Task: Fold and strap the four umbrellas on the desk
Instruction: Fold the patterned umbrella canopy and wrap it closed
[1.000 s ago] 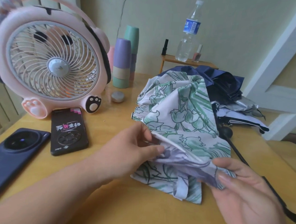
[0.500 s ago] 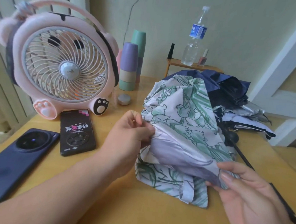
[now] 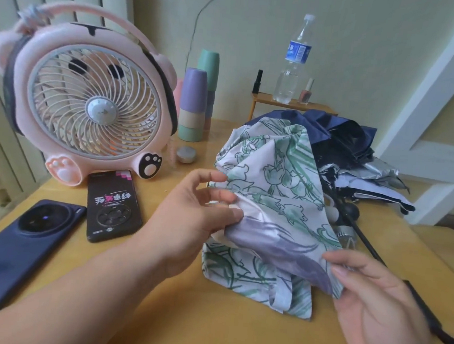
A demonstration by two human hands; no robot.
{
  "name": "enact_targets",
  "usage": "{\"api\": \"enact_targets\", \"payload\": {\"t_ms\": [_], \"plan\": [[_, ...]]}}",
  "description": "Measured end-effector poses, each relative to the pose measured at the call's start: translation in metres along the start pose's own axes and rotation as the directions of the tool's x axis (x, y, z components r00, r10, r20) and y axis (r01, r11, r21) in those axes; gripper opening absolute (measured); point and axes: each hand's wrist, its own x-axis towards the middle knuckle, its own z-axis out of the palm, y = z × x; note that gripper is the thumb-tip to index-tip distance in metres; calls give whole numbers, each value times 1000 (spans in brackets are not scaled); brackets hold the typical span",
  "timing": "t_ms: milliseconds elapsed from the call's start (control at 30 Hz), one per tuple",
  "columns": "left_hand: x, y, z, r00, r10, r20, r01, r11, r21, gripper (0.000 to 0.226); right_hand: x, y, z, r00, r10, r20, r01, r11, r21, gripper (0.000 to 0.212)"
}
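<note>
The floral umbrella (image 3: 273,180) lay right of centre on the desk (image 3: 184,326); left hand (image 3: 199,218) pinched a canopy pleat, right hand (image 3: 379,308) pinched its near hem; slick fabric could slip free, undoing the pleat.

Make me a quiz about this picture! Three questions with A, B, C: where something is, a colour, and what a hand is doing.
1. Where does the water bottle stand? A on the small wooden shelf; B on the floor; C inside a cup.
2. What colour is the fan? A blue; B pink; C yellow.
3. What is the left hand doing? A waving; B holding a pencil; C pinching the cloth of the flowered umbrella.
Answers: 1 A, its base sits on the shelf board. 2 B, its body and ears are pink. 3 C, it nips the cloth's edge.
</note>
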Motion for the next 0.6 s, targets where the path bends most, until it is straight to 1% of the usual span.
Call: {"api": "enact_targets", "payload": {"t_ms": [100, 133, 200, 233, 267, 300, 333, 367, 400, 467, 500, 533, 600], "plan": [[0, 11, -10, 982, 106, 158, -133, 977, 166, 43, 5, 4, -3, 997, -12, -70, 12, 1000, -8, 79], [0, 13, -13, 971, 120, 207, -163, 965, 206, 40, 5, 5, -3, 997, -14, -69, 13, 1000, -6, 78], [-2, 16, -20, 939, 101, 330, -193, 946, 260, 38, 4, 7, -2, 998, -15, -56, 14, 1000, -28, 78], [-3, 15, -21, 913, 82, 400, -214, 930, 299, 41, 2, 7, -2, 999, -15, -47, 12, 999, -48, 74], [-5, 13, -21, 887, 67, 456, -249, 903, 351, 45, 0, 6, -2, 1000, -10, -24, 9, 998, -58, 64], [-7, 11, -20, 866, 65, 496, -297, 865, 405, 48, -1, 4, 1, 1000, -7, 7, 7, 999, -51, 48], [-9, 8, -18, 853, 75, 517, -341, 829, 443, 48, -3, 2, 2, 1000, -11, 28, 13, 999, -47, 32], [-10, 6, -15, 851, 92, 517, -369, 804, 465, 43, -4, 0, 5, 999, -19, 41, 20, 999, -39, 21], [-10, 6, -13, 857, 114, 503, -381, 797, 469, 37, -5, -1, 5, 999, -28, 34, 29, 999, -22, 15], [-8, 8, -12, 875, 152, 460, -370, 822, 433, 29, -6, -3, 3, 999, -51, -2, 51, 999, -5, 17], [-7, 9, -14, 883, 166, 438, -354, 849, 393, 29, -6, -3, 3, 998, -59, -4, 59, 998, -11, 15], [-5, 10, -16, 893, 168, 417, -325, 882, 340, 30, -6, -4, 4, 998, -62, 0, 62, 998, -21, 20], [-3, 15, -21, 915, 130, 381, -234, 942, 239, 39, -6, -3, 3, 997, -76, 13, 76, 997, -33, 45]]}}
